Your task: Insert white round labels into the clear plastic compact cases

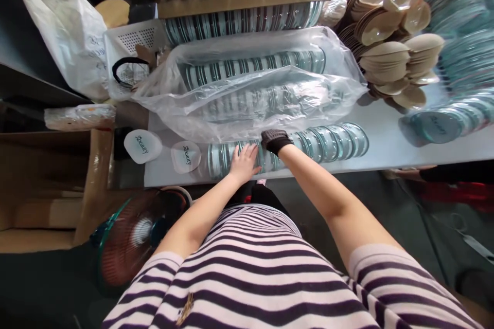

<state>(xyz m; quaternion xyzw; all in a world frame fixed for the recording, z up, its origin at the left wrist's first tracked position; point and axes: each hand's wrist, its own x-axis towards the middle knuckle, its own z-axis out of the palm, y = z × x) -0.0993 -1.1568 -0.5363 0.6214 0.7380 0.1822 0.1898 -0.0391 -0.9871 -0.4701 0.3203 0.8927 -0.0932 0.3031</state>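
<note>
striped shirt (pixel 270 272) | left hand (pixel 244 163) – fingers spread flat on glossy round compacts (pixel 328 143) | gloved right hand (pixel 275 141) – fingers hidden

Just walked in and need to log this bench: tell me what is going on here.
A person in a striped shirt stands at a white table with both hands on a long row of round, clear-lidded teal compact cases lying on edge along its near side. The bare left hand rests flat on the row; the right hand, in a dark mesh glove, presses on it beside a clear plastic bag holding more cases. Two loose white lids lie to the left, and a pile of beige puffs sits at far right.
</note>
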